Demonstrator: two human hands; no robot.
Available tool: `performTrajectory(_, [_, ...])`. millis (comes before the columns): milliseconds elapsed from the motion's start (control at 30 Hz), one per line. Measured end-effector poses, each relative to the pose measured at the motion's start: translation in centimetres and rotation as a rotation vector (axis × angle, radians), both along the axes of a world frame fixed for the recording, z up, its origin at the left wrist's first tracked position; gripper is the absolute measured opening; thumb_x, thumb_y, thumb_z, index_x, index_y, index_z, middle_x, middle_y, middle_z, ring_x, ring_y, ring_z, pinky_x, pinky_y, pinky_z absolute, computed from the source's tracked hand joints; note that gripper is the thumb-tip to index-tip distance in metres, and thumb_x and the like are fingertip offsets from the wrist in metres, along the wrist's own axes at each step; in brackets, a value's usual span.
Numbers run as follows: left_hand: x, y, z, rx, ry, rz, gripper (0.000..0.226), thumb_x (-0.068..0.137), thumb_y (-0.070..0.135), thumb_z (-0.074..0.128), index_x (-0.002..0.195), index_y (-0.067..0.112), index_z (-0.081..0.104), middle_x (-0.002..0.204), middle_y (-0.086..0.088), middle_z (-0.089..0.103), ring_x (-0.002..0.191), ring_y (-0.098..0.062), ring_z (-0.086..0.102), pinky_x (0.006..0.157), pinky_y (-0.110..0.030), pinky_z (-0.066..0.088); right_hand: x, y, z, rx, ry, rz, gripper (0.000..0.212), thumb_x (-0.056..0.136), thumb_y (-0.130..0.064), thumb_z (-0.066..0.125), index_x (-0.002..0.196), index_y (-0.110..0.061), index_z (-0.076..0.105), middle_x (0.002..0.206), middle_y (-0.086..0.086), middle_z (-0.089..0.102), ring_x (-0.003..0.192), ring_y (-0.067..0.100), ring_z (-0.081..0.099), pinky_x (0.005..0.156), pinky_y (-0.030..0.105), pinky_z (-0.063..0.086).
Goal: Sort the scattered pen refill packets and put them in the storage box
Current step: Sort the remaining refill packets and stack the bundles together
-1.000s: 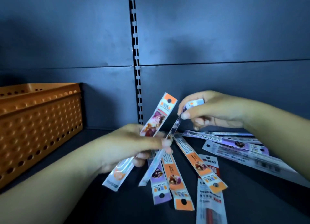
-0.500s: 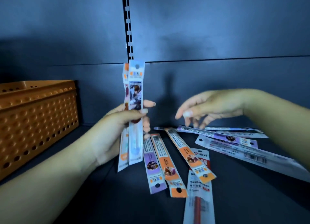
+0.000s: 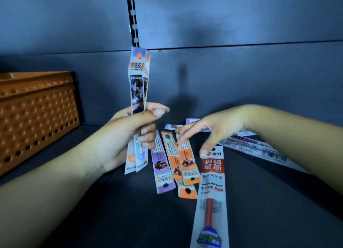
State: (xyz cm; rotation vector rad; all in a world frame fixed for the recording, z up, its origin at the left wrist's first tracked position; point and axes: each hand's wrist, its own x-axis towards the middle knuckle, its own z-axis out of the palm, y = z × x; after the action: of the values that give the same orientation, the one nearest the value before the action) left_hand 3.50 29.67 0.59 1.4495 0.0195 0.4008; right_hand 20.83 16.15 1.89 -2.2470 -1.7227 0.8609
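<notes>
An orange perforated storage box (image 3: 35,115) stood at the frame's left edge on the dark shelf (image 3: 111,210). At centre, the left hand (image 3: 128,136) gripped two refill packets (image 3: 137,91) upright (thumb across them). Right of it, the right hand (image 3: 213,130) reached with loosely spread fingers over the scattered packets (image 3: 174,162), fingertips touching an orange one.
</notes>
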Motion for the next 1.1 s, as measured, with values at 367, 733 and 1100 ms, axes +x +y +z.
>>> performTrajectory(367, [-0.2,1.2,1.5,-0.057,-0.074,0.069,0.002,0.07,0.022,0.059,0.069,0.021,0.06,0.034,0.009,0.027,0.029,-0.003,0.025,0.039,-0.013,0.022,-0.7,0.6,-0.7,0.322,-0.198,0.028,0.016,0.073,-0.02,0.073,0.088,-0.019,0.075,0.094,-0.023,0.057,0.081,-0.019,0.049,0.075,-0.001,0.03])
performTrajectory(733, [0.3,2.0,1.3,-0.144,-0.067,0.234,0.049,0.049,0.06,0.056,0.074,0.019,0.063,0.036,0.009,0.024,0.03,-0.003,0.022,0.04,-0.016,0.022,-3.3,1.1,1.9,0.889,0.648,-0.471,0.016,0.086,-0.009,0.054,0.074,-0.011,0.065,0.053,-0.003,0.067,0.049,0.006,0.058,0.048,0.015,0.049])
performTrajectory(1100, [0.2,1.3,0.8,0.285,-0.151,0.402,0.021,0.083,0.018,0.06,0.062,0.021,0.062,0.048,0.013,0.061,0.049,0.002,0.054,0.056,-0.012,0.046,-5.9,2.2,-1.1,0.676,0.26,-0.222,0.014,0.076,-0.017,0.068,0.071,-0.029,0.069,0.071,-0.015,0.069,0.069,-0.005,0.06,0.07,0.009,0.047])
